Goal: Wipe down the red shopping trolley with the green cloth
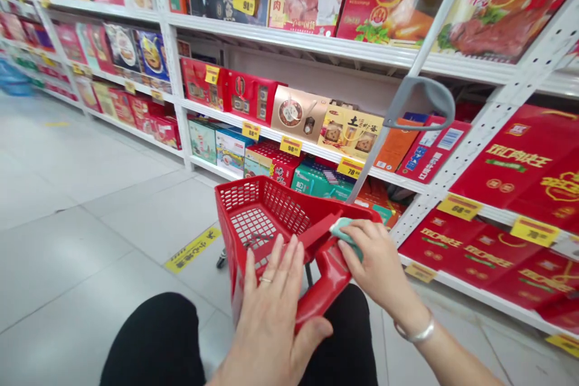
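A red plastic shopping basket (pixel 283 193) on wheels stands tilted in front of my knees. Its long metal pull rod (pixel 375 151) rises to the right and carries a grey loop handle (pixel 420 102). My left hand (pixel 274 295) lies across the near side of the basket, fingers stretched out and a ring on one of them. Below it the thumb rests by the thick red carry handle (pixel 328 286). My right hand (pixel 373 253) presses a folded light-green cloth (pixel 348 235) against the basket's right corner, its fingers bent over the cloth.
White shelves (pixel 362 42) full of boxed goods run along the right and back. Yellow price tags (pixel 290 145) hang on their edges. A yellow floor sticker (pixel 192 249) marks the grey tiles left of the basket. My black-clad knee (pixel 154 338) is below.
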`<state>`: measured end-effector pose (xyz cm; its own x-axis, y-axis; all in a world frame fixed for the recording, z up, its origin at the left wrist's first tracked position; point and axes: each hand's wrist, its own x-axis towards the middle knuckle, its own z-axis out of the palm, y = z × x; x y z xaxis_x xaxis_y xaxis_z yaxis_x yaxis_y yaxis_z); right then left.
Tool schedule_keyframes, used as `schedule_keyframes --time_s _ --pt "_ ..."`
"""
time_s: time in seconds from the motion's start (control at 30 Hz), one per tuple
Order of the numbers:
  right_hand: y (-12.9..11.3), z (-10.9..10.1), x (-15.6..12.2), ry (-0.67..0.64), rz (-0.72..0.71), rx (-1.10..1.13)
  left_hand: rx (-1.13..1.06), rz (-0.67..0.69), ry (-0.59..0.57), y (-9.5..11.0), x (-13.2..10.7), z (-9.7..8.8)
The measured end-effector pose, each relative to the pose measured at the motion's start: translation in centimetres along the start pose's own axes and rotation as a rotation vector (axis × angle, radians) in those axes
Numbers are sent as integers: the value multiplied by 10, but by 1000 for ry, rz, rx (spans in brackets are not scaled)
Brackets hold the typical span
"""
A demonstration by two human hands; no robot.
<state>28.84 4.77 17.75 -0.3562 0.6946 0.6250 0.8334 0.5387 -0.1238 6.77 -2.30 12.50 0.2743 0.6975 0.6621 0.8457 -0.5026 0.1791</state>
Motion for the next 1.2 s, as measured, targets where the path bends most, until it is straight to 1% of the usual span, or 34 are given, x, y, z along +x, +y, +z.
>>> schedule_keyframes --time_s 0.07,0.13,0.17,0.23,0.3,0.4,0.5,0.6,0.67,0.73,0.77,0.83,0.97,1.03,1.1,1.2 --pt "-32 -4 -6 -35 -81 47 75 -74 -8 -10 -2 -6" --pt "-58 -7 -9 -86 -172 102 118 -152 -40 -29 -7 -13" --pt "-65 -7 -8 -109 -210 127 122 -185 -67 -40 -9 -17" --pt "-69 -6 -5 -129 -248 166 97 -244 -137 -61 -13 -27" --pt "-60 -3 0 -111 -225 185 42 -309 -202 -80 -15 -37" --pt "-32 -1 4 -74 -148 178 -61 -413 -248 -99 -13 -48" --pt "3 -1 4 -68 -56 95 -148 -482 -252 -111 -7 -53" --pt "32 -1 1 -53 46 -50 -211 -505 -248 -117 -2 -53" --pt "41 0 0 -36 95 -106 -244 -509 -238 -121 0 -51" --pt "36 4 -2 -13 120 -136 -268 -506 -223 -123 1 -48" --pt "29 6 -2 -2 121 -143 -277 -503 -218 -123 2 -47" --pt "6 11 -3 22 105 -127 -294 -501 -205 -124 2 -46" --pt "-57 21 0 66 53 -16 -320 -502 -165 -125 3 -45" --pt "-91 25 7 30 -6 15 -335 -505 -148 -128 2 -46" --pt "-121 30 14 -34 -105 24 -355 -511 -139 -131 2 -46" --pt "-155 38 24 -86 -256 39 -381 -529 -131 -135 1 -46"
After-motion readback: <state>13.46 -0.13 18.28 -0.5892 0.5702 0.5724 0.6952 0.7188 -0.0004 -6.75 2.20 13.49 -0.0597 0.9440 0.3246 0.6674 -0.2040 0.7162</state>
